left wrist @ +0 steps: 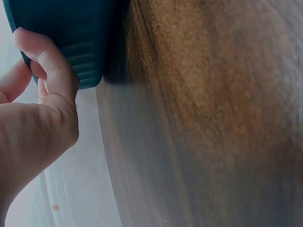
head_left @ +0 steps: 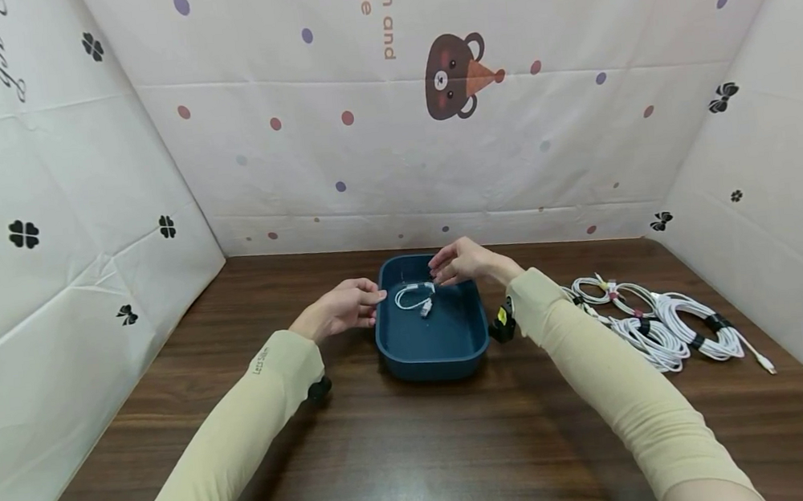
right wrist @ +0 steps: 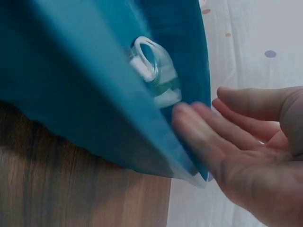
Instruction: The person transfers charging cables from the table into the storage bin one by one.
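Observation:
A dark blue plastic bin (head_left: 433,348) stands on the table, and inside it lies a small looped white cable (head_left: 426,308) with a light plug. At the bin's left rim, my left hand (head_left: 345,308) pinches the edge; the left wrist view shows the thumb (left wrist: 35,43) over the rim. My right hand (head_left: 468,262) hovers over the bin's back right part with its fingers loosely extended, holding nothing. In the right wrist view its fingertips (right wrist: 182,116) are near the white cable and the rim.
Several coiled white cables (head_left: 653,343) bound with dark and coloured ties lie on the brown wooden table (head_left: 393,461) to the right. One plug (head_left: 767,364) sticks out toward the right. Printed white sheets (head_left: 391,146) wall off the back and both sides.

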A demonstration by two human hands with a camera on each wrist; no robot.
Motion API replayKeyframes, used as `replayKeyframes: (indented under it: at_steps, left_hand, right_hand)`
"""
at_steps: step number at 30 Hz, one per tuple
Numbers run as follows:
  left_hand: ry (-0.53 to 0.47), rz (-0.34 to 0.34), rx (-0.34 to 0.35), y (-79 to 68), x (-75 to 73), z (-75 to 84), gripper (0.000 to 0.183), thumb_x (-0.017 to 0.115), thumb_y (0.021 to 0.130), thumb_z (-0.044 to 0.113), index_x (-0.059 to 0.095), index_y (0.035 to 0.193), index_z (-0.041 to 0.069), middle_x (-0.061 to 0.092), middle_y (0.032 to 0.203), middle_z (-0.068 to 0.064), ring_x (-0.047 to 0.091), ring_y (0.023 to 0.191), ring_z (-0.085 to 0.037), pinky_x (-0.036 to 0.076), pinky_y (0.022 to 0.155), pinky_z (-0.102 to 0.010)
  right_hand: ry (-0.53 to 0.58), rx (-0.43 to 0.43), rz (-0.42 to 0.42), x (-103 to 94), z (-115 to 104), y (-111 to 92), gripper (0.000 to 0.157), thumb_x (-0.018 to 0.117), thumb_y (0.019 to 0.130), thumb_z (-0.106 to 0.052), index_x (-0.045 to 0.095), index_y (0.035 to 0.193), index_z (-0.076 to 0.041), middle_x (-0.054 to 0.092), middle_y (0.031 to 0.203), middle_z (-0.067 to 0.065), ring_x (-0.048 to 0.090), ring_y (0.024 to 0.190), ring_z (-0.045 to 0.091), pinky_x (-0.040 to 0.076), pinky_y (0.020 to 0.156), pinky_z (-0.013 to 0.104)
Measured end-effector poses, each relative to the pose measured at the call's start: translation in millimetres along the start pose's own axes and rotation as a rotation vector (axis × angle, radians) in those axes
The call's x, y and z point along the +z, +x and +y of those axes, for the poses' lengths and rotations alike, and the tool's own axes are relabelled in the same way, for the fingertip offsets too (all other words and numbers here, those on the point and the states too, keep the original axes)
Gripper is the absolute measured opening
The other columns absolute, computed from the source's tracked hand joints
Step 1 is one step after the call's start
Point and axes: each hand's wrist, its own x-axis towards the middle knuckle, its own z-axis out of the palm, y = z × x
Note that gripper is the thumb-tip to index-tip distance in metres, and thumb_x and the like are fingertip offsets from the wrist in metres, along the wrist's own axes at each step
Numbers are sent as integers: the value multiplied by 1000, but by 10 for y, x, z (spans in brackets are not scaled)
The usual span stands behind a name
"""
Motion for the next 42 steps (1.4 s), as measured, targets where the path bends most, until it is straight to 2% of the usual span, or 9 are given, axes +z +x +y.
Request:
replayKeyframes:
  at_steps: [5,12,16,19,21,25,28,35,42]
  left_hand:
    - [0,27,-14,25,9,-2,9,56,98,16,49,98,10,53,80,-5,51,66,-17,52,63,-27]
    - [0,41,-22,48,5,-8,11,57,97,16,48,100,10,53,82,-6,51,67,-18,52,63,-27]
    - [6,51,-20,36,9,-1,12,57,97,16,49,103,10,53,84,-7,52,69,-18,53,64,-27]
    - [6,54,-20,23,14,5,12,57,97,16,49,103,10,53,84,-7,52,69,-18,53,64,-27]
    - [8,50,-20,23,18,6,11,57,97,16,49,103,10,53,84,-6,52,68,-18,53,64,-27]
    - [9,43,-19,30,19,3,11,56,98,16,48,101,10,53,83,-6,52,67,-17,52,63,-27]
    - [10,43,-19,31,20,0,11,57,97,16,48,101,10,53,83,-6,51,67,-18,52,63,-27]
    - [2,45,-20,32,18,-1,12,58,97,16,48,100,11,53,82,-6,51,66,-17,52,63,-27]
    - [-3,44,-22,41,11,-3,11,57,97,16,48,101,11,53,82,-6,51,66,-17,52,63,-27]
  right_hand:
    - [-56,-35,34,-49,-5,-60,35,53,96,2,52,130,7,54,130,26,59,118,38,48,100,45]
    - [-11,-113,87,-228,42,-164,34,52,98,-3,51,129,11,56,126,30,61,114,40,50,97,47]
    - [14,-127,123,-336,70,-249,32,51,99,-5,52,127,10,57,125,30,61,113,41,48,98,50]
    - [21,-136,152,-415,101,-303,31,50,99,-5,53,126,9,57,125,31,62,111,40,51,96,47]
    - [17,-141,168,-467,125,-337,31,51,99,-6,54,126,10,57,125,32,66,107,36,55,90,40]
    - [15,-149,183,-553,169,-405,32,52,98,-6,53,126,11,57,125,32,70,93,19,58,80,28]
    - [2,-159,192,-604,206,-444,32,53,98,-5,54,124,12,60,122,31,69,85,7,58,79,26]
    - [-71,-189,220,-697,297,-526,30,56,96,-4,56,121,13,65,116,27,65,77,-2,57,75,24]
    - [-127,-161,240,-775,420,-636,31,55,97,-7,56,123,9,63,120,27,64,80,-4,57,78,23]
